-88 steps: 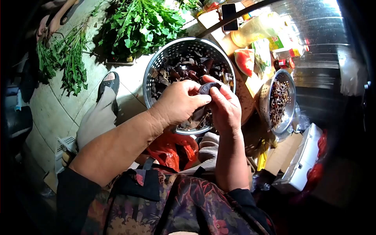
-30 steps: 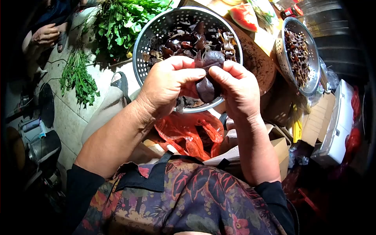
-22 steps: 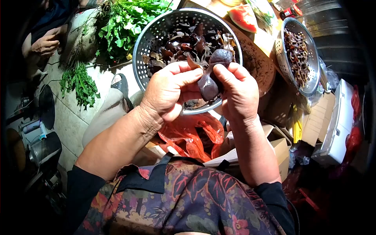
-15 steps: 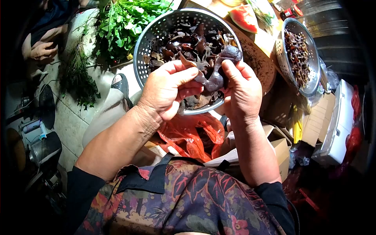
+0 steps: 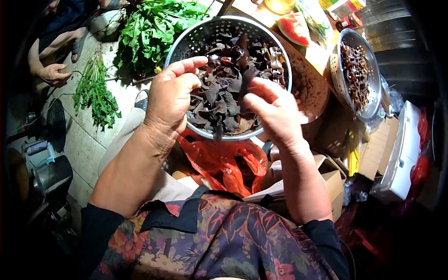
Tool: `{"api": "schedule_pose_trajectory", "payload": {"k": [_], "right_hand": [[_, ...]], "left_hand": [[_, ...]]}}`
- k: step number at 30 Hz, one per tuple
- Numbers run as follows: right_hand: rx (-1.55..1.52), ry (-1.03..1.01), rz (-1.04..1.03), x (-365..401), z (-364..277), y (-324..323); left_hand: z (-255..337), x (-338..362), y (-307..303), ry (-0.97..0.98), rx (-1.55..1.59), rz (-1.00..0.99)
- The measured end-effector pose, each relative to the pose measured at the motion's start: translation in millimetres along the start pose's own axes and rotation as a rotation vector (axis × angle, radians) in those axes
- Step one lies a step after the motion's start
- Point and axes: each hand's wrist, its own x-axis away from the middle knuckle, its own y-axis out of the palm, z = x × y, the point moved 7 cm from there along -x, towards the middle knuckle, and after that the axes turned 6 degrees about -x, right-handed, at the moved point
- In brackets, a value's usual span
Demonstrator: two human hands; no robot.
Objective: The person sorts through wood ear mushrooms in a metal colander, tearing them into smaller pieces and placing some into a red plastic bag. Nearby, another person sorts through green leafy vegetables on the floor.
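Note:
A round metal colander [image 5: 173, 55] full of dark wood ear fungus [image 5: 221, 95] is in front of me. Over its left rim is my left hand [image 5: 170, 93], thumb and index finger apart with nothing between them. My right hand [image 5: 275, 109] hovers over the right part of the colander, fingers bent. A dark, blurred piece of fungus [image 5: 247, 84] is at its fingertips; whether it is still gripped is unclear. Below the colander lies an open red plastic bag [image 5: 221, 161].
Leafy greens [image 5: 149, 35] lie at the upper left, near another person's hand [image 5: 53, 74]. At right are a second colander [image 5: 337, 77] of dark strips, a watermelon piece [image 5: 294, 29], cardboard [image 5: 380, 149] and a white foam box [image 5: 399, 154].
My hands have moved apart. The left has let go of the fungus piece and shifted left; the right has lowered toward the colander's middle. The view has shifted slightly.

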Motion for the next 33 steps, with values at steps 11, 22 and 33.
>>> {"api": "schedule_pose_trajectory", "payload": {"k": [11, 22, 33], "right_hand": [[0.908, -0.290, 0.054, -42, -11, 34], [0.956, -0.276, 0.044, -82, 5, 32], [0.635, -0.724, -0.234, 8, -69, 60]], "left_hand": [[14, -4, -3, 0.042, 0.212, 0.005], [23, -5, -23, 0.049, 0.268, 0.047], [-6, -4, 24, -0.150, 0.357, -0.236]]}}
